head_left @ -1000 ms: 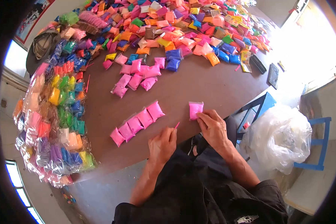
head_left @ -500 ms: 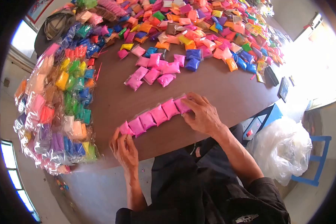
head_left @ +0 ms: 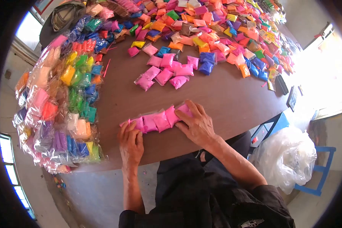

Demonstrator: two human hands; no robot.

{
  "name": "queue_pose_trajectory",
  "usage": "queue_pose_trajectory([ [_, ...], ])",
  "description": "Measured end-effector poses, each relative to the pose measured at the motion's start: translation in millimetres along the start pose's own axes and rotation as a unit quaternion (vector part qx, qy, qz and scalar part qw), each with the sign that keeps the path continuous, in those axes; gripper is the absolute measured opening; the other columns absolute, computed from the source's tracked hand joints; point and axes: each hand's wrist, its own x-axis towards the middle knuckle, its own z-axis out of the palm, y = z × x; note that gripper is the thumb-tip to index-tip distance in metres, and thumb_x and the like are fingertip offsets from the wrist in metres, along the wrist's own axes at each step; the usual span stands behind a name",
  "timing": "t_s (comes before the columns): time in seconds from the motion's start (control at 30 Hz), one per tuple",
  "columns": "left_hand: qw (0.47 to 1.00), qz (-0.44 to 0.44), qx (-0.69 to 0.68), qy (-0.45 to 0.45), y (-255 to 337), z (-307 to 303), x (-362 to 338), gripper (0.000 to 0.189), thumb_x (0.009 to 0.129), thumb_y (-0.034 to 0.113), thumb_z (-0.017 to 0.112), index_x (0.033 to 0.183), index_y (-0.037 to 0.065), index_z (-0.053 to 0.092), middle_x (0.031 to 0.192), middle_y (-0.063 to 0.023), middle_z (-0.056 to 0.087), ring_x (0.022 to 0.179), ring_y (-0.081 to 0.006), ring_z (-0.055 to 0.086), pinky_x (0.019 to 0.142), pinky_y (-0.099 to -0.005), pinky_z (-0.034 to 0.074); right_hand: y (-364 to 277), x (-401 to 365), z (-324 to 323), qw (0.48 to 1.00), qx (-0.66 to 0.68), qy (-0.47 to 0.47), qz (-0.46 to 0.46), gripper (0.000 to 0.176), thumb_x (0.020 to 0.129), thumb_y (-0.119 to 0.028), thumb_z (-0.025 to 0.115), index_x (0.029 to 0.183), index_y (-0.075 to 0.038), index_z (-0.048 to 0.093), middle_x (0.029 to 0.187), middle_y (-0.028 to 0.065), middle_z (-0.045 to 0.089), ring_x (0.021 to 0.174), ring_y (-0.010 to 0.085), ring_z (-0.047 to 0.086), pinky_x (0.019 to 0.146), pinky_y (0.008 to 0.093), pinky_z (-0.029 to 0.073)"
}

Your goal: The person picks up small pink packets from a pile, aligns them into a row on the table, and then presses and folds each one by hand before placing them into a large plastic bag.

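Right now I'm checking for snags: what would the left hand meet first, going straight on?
The left hand would likely meet the row's leftmost pink packet first; it seems to touch it.

Place: looks like a small workroom.
Brown table (head_left: 235,95): big, with a huge heap of little bright packets (head_left: 207,38) at the back.
Clear bags (head_left: 78,99): lots of them, full of colours, packed close together on the left.
Pink packets (head_left: 150,122): lined up in a row near the front edge.
Blue chair (head_left: 326,167): big see-through plastic bag (head_left: 287,155) on or against it.
Room: plain walls (head_left: 7,98), a window (head_left: 7,155), bare grey floor (head_left: 98,186).
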Motion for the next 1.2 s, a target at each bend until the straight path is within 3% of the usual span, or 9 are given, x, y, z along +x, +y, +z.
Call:
queue_pose_trajectory([
  [0.53, 0.999, 0.003, -0.016, 0.036, -34.8, -11.8, 2.0, 0.006, 0.1, 0.004, 0.069, 0.104, 0.0, 0.066, 0.133, -0.0181, 0.074, 0.135, -0.0423, 0.062, 0.116, -0.053, 0.048, -43.1, 10.6, 32.0, 0.999, 0.05, -0.012, 0.001, 0.052, 0.089, -0.019, 0.083, 0.139, -0.02, 0.07, 0.152, 0.0189, 0.054, 0.135, 0.0431, 0.058, 0.097, 0.0518, 0.06],
  [0.73, 0.998, 0.002, 0.038, 0.051, -49.1, -21.8, 5.5, 0.006, 0.1, 0.004, 0.069, 0.104, 0.0, 0.065, 0.134, -0.0186, 0.073, 0.134, -0.0441, 0.062, 0.114, -0.0534, 0.048, -60.4, 24.6, 48.6, 0.995, 0.093, -0.026, -0.002, 0.056, 0.089, -0.018, 0.082, 0.142, -0.016, 0.065, 0.153, 0.0192, 0.053, 0.137, 0.0439, 0.057, 0.098, 0.0521, 0.06],
  [0.83, 0.991, -0.016, 0.076, 0.109, -31.5, -30.1, 1.8, 0.006, 0.1, 0.004, 0.07, 0.103, 0.001, 0.067, 0.135, -0.018, 0.072, 0.129, -0.0434, 0.064, 0.112, -0.0532, 0.049, -70.8, 32.0, 60.9, 0.994, 0.104, -0.025, -0.001, 0.06, 0.089, -0.018, 0.082, 0.145, -0.017, 0.062, 0.154, 0.0193, 0.053, 0.138, 0.0436, 0.057, 0.099, 0.0525, 0.06],
  [1.03, 0.996, -0.047, 0.012, 0.075, 11.6, -8.7, -32.5, 0.007, 0.099, 0.006, 0.073, 0.103, 0.002, 0.069, 0.129, -0.0174, 0.073, 0.119, -0.0426, 0.066, 0.106, -0.0533, 0.051, -65.7, 26.6, 47.6, 0.991, 0.136, -0.022, 0.003, 0.063, 0.088, -0.014, 0.083, 0.146, -0.012, 0.06, 0.153, 0.0196, 0.055, 0.137, 0.0439, 0.057, 0.104, 0.0506, 0.058],
  [1.2, 0.996, -0.019, 0.051, 0.075, 24.2, 1.3, -19.6, 0.011, 0.096, 0.003, 0.075, 0.105, 0.002, 0.07, 0.128, -0.0163, 0.073, 0.12, -0.0412, 0.066, 0.104, -0.0514, 0.053, -52.8, 12.7, 46.1, 0.984, 0.18, 0.004, 0.002, 0.061, 0.087, -0.007, 0.082, 0.144, -0.007, 0.061, 0.152, 0.0232, 0.055, 0.138, 0.0456, 0.057, 0.11, 0.0496, 0.055],
])
